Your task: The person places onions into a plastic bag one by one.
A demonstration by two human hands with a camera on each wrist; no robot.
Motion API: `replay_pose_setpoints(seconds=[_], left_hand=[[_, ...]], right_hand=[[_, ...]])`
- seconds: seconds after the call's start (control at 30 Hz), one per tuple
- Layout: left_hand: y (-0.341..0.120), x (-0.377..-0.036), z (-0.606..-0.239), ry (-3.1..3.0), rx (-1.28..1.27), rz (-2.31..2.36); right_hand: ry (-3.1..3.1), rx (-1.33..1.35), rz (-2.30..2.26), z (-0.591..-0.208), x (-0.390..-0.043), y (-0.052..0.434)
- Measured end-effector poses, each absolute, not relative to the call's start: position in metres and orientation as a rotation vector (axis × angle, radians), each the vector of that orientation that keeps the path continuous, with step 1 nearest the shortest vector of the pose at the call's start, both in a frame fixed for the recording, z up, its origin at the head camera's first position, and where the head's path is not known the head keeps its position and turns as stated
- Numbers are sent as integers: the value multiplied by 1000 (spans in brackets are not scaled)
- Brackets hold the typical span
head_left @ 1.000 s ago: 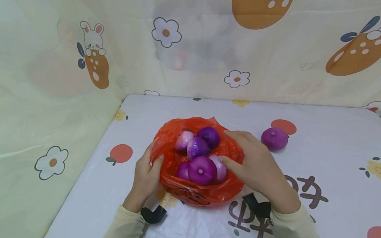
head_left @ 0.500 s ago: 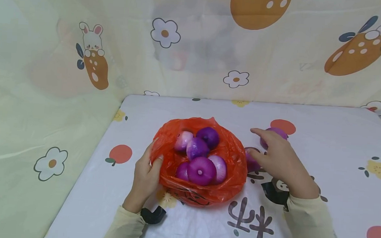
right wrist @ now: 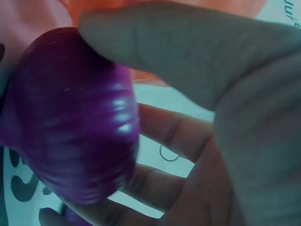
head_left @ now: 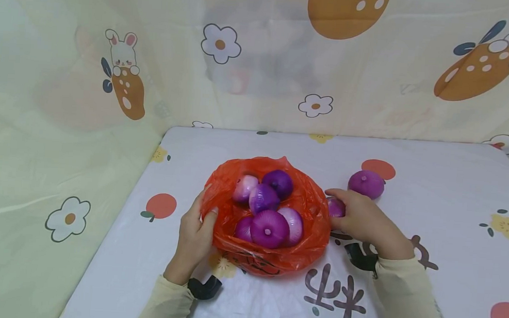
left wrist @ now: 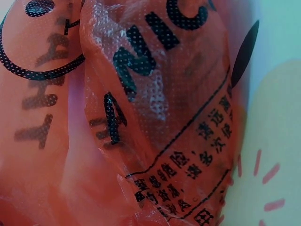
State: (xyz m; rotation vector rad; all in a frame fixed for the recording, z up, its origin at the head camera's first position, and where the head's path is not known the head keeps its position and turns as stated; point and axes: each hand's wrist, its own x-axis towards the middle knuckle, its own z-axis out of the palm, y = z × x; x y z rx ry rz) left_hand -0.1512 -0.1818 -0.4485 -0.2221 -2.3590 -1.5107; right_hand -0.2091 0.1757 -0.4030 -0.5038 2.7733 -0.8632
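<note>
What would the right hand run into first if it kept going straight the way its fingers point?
Most likely the red plastic bag: the right hand, gripping a purple onion, points left at the bag's side, close beside it; contact is unclear.

1. Purple onions: eight in view. Six lie in the bag by the left hand (head_left: 194,233), one (head_left: 336,207) sits inside the right hand (head_left: 362,221), and one (head_left: 366,184) rests just beyond that hand.
2. Red plastic bags (head_left: 308,206): one.
3. Hands: two.
</note>
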Motion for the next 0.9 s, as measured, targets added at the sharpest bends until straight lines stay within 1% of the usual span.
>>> replay_pose_setpoints(seconds=[0.33,0.9], left_hand=[[-181,-151,-449,-2357,-217,-1522],[-181,-151,-448,-2360,-221,-1500]], right_hand=[[2783,-556,-844,-409,-211,173],[2861,-346,-831,-388,-209,181]])
